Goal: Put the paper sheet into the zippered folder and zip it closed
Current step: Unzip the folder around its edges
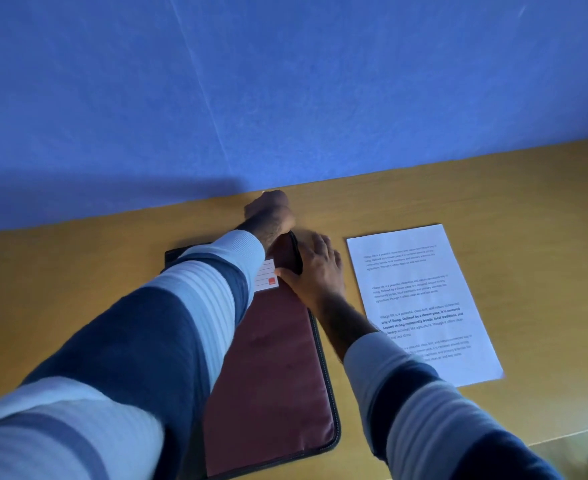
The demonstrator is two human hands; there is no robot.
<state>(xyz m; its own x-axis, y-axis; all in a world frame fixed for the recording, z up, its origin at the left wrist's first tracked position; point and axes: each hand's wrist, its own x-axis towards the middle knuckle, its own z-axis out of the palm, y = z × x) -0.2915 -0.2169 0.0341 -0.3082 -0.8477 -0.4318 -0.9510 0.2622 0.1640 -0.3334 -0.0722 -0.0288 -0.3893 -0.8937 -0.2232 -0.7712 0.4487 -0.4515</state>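
Head view: the maroon zippered folder (271, 368) lies flat on the wooden desk (77, 271). At its far corner the left hand (268, 211) is closed, contents unclear. Right hand (315, 271), fingers spread, presses its right edge. The paper sheet (420, 299) lies just right, bare desk beyond.

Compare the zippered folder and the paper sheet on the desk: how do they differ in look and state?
The zippered folder is maroon and padded with dark edging; the paper sheet is white, thin and printed with text. The left hand and right hand are on the folder; the sheet lies untouched. Both lie flat on the wooden desk.
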